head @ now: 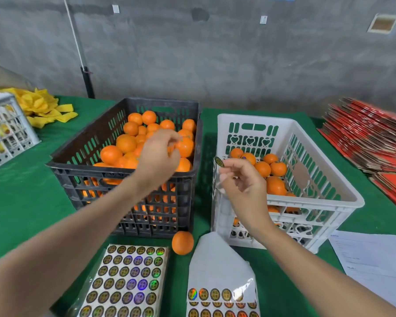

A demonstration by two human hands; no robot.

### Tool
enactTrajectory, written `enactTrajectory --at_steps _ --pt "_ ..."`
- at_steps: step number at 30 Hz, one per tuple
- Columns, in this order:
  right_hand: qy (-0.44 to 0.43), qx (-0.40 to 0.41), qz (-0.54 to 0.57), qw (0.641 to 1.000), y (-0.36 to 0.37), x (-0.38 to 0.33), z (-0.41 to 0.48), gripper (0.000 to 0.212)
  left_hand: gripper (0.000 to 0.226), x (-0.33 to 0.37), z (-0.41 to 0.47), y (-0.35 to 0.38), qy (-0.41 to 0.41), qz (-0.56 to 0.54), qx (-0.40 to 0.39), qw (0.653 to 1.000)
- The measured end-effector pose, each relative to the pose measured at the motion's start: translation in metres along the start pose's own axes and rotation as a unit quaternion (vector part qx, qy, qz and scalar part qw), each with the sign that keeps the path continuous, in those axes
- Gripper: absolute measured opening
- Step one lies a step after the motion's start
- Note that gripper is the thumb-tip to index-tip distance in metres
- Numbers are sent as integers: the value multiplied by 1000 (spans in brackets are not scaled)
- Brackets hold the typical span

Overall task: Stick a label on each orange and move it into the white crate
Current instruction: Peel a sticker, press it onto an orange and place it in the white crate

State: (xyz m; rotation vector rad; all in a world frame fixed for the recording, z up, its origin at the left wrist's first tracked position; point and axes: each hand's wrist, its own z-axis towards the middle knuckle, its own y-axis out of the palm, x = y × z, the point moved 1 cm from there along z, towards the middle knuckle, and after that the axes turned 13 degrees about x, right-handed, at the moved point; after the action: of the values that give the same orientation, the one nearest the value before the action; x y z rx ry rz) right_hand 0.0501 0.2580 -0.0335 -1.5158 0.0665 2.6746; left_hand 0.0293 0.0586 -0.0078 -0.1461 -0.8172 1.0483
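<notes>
From my remote seat I see the left hand (pixel 158 156) over the black crate (pixel 82 143), fingers bent just above its heap of oranges (pixel 126 144); motion blur keeps me from telling whether it grasps one or only hovers; the right hand (pixel 242 181) is raised at the near left corner of the white crate (pixel 318 203), pinching a round label (pixel 219 161) at its fingertips; that crate holds several oranges (pixel 276 185); a loose orange (pixel 182 242) lies on the green cloth (pixel 28 191), just in front of the black crate; a full label sheet (pixel 128 282) and a partly peeled sheet (pixel 222 294) lie nearest me.
</notes>
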Motion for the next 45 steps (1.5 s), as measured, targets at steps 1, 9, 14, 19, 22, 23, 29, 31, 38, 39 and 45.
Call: enactTrajectory --at_steps 1,9,14,19,22,23,29,31,38,39,45 --pt "-1 -3 0 1000 2 -3 2 32 37 -11 23 8 -46 87 -69 993" --pt "57 -28 -5 998 4 -12 9 24 69 -75 55 40 -89 220 -347 907" --pt "111 -35 4 993 0 -14 19 19 54 -63 64 17 -240 -82 -189 949" --pt "125 -68 23 990 6 -25 33 20 82 -3 40 -10 -326 -325 -239 855" --pt "132 -90 39 986 8 -31 37 19 66 21 17 -7 -332 -413 -269 804" --pt "129 -94 43 986 8 -33 37 19 60 26 10 -5 -343 -440 -272 784" --pt "72 -99 2 993 1 -40 36 23 44 37 -11 5 -382 -510 -248 730" --pt "58 -94 -12 994 0 -41 36 25 42 39 -14 7 -392 -523 -238 718" --pt "-74 -5 -100 992 -2 -32 24 11 56 55 -29 14 -419 -565 -228 673" --pt "-81 11 -101 992 -2 -31 22 9 56 56 -32 16 -419 -570 -225 670" --pt "24 -3 -4 1000 -17 -29 24 59 53 56 -35 22 -400 -577 -212 679"
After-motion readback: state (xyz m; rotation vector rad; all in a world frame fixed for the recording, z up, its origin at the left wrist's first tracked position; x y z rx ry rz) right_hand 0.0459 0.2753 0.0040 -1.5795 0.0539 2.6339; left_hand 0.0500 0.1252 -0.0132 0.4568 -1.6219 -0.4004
